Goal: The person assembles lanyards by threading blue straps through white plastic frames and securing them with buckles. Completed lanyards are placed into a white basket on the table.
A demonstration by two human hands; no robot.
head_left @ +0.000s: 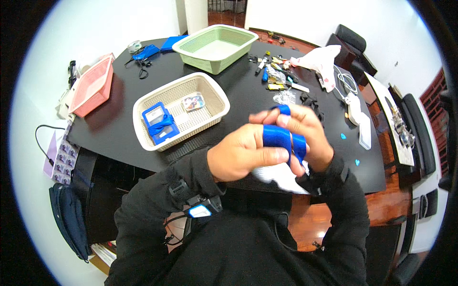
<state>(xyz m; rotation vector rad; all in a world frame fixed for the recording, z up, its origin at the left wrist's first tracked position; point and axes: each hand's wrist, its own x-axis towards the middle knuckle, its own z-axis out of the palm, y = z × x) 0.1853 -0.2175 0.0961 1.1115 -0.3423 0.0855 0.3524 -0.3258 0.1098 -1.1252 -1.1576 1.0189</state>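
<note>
Far to the left of your grip, one pink basket (93, 86) sits at the edge of the black surface (119, 128). Nearer, just left of and beyond your hands, one beige basket (181, 110) holds two blue card holders (160, 123) and one small printed card (193, 102). Behind that stands one pale green basket (215, 47), three baskets in all.

Your left hand (243, 155) is closed round one blue strap (281, 138), thumb laid along its lower edge. Your right hand (305, 136) meets it from the other side, fingers curled over the same strap, with one loop of it poking up above the fingertips. Both hands hold the strap in the air above the near edge of the surface, close to your chest.

Beyond and right of your grip lies a scatter of small items (276, 71), too jumbled to count, then one white bag (322, 62) and one white cable (346, 83).
</note>
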